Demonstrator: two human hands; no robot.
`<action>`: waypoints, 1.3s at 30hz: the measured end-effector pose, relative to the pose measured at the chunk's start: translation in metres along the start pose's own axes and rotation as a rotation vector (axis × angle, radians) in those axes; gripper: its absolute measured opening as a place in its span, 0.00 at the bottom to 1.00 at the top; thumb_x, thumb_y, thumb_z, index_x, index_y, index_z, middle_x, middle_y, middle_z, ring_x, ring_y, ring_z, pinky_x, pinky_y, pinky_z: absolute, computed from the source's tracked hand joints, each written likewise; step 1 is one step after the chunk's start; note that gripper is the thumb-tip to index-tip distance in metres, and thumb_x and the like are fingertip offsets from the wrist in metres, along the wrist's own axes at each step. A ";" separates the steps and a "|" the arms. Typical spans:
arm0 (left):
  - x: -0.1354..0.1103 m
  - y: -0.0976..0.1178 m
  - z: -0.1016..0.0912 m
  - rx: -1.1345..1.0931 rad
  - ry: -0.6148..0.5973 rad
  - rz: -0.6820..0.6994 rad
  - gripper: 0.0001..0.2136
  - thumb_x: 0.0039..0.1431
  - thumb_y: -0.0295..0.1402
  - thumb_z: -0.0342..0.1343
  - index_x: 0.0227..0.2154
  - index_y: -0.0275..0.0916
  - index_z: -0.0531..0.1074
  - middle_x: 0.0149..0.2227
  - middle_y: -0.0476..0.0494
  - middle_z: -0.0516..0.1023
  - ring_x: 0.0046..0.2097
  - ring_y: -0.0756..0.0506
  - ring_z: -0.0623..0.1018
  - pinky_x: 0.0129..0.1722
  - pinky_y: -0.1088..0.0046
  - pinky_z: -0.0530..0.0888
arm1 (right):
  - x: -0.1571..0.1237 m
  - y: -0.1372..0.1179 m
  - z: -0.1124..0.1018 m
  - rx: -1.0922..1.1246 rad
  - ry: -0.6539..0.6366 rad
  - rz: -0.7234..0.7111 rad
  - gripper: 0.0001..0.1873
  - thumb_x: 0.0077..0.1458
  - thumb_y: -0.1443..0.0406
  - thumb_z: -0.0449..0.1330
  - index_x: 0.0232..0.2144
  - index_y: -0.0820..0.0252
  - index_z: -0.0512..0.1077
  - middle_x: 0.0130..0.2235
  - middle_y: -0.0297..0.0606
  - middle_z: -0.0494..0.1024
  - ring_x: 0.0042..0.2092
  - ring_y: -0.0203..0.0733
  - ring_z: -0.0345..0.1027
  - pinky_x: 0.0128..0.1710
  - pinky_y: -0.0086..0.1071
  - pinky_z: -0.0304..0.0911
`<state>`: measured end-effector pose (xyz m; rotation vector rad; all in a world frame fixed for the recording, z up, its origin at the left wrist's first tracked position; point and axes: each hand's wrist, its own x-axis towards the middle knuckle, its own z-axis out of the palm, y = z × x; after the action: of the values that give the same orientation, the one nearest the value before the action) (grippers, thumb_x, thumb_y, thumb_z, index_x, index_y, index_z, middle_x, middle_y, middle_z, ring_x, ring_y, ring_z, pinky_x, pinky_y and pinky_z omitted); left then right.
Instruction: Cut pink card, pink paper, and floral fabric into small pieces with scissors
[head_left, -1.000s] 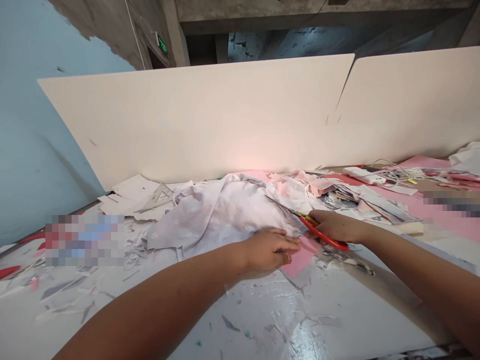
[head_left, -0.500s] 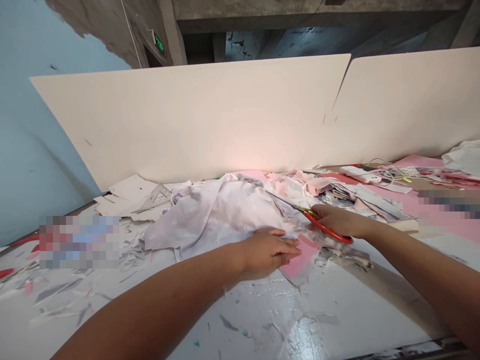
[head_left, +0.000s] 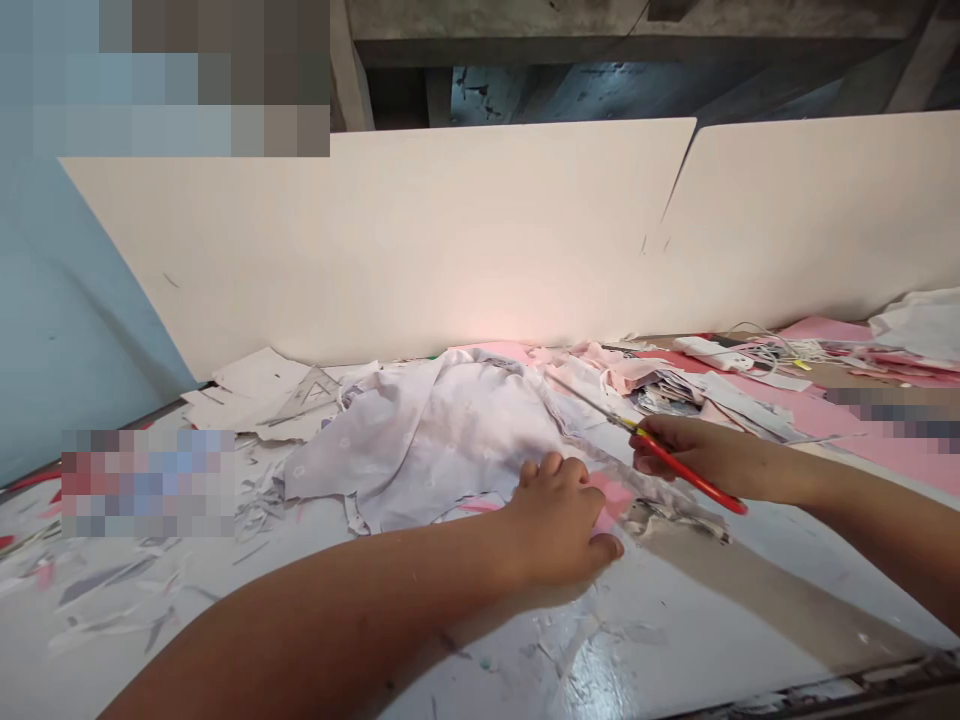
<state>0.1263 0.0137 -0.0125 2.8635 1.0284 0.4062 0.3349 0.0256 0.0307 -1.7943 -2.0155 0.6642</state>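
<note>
Our left hand (head_left: 562, 520), fingers bent, partly hides a flat pink piece (head_left: 611, 495); we cannot tell whether it grips. Our right hand (head_left: 697, 452) clamps red-and-yellow-handled metal scissors (head_left: 694, 477), blades toward ten o'clock. Crumpled pale lilac cloth (head_left: 442, 430) lies at our left hand's ten o'clock. Pixelation masks a far-left patch (head_left: 146, 485).

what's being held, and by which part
The right hand holds the scissors by their red handle; whether the left hand grips anything cannot be told.
</note>
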 end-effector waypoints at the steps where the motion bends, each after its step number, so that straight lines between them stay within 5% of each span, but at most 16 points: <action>1: -0.001 0.001 0.000 0.007 -0.006 -0.011 0.15 0.50 0.45 0.46 0.28 0.38 0.68 0.40 0.42 0.66 0.44 0.40 0.64 0.40 0.61 0.63 | 0.005 0.001 0.005 -0.034 -0.014 0.036 0.14 0.43 0.54 0.56 0.24 0.59 0.61 0.23 0.31 0.64 0.24 0.33 0.57 0.22 0.25 0.55; 5: -0.003 -0.002 -0.001 0.051 -0.048 0.012 0.13 0.53 0.39 0.42 0.29 0.39 0.69 0.36 0.43 0.67 0.38 0.43 0.67 0.32 0.68 0.65 | 0.040 0.000 0.029 -0.153 0.097 0.099 0.18 0.41 0.52 0.56 0.22 0.59 0.57 0.24 0.34 0.66 0.26 0.36 0.60 0.23 0.27 0.54; 9: 0.000 0.000 -0.005 0.182 -0.101 0.112 0.14 0.55 0.37 0.41 0.30 0.38 0.70 0.34 0.42 0.70 0.35 0.43 0.70 0.30 0.67 0.66 | 0.065 -0.003 0.042 -0.199 0.065 0.090 0.19 0.35 0.52 0.61 0.20 0.59 0.59 0.22 0.35 0.67 0.25 0.40 0.62 0.22 0.28 0.52; 13: 0.006 0.016 -0.012 0.263 -0.253 0.136 0.10 0.52 0.33 0.46 0.33 0.37 0.70 0.32 0.38 0.73 0.33 0.42 0.72 0.32 0.60 0.67 | 0.066 -0.002 0.043 -0.232 0.044 0.088 0.16 0.38 0.53 0.59 0.20 0.59 0.60 0.24 0.38 0.70 0.27 0.42 0.63 0.23 0.30 0.53; 17: 0.008 0.023 -0.014 0.192 -0.348 0.053 0.10 0.51 0.33 0.48 0.34 0.38 0.71 0.36 0.37 0.72 0.34 0.43 0.73 0.27 0.68 0.67 | 0.063 -0.002 0.043 -0.261 0.029 0.109 0.13 0.41 0.56 0.57 0.20 0.58 0.60 0.25 0.40 0.70 0.28 0.44 0.63 0.24 0.31 0.52; 28: -0.013 -0.009 -0.018 0.272 -0.241 0.262 0.12 0.52 0.30 0.46 0.39 0.37 0.68 0.36 0.40 0.72 0.36 0.43 0.72 0.25 0.70 0.66 | 0.042 -0.040 0.051 -0.106 -0.063 0.194 0.05 0.41 0.68 0.54 0.18 0.60 0.61 0.22 0.39 0.69 0.23 0.39 0.61 0.20 0.29 0.50; 39: -0.082 -0.071 -0.039 0.446 -0.025 0.492 0.09 0.56 0.26 0.41 0.31 0.37 0.67 0.33 0.44 0.74 0.32 0.49 0.71 0.34 0.72 0.66 | 0.011 -0.093 0.084 0.377 -0.251 0.231 0.13 0.42 0.61 0.56 0.19 0.57 0.54 0.13 0.24 0.52 0.14 0.27 0.45 0.12 0.24 0.43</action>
<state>0.0108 0.0160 -0.0044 3.5085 0.4331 0.1775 0.2101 0.0199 0.0133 -1.7921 -1.6882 1.3009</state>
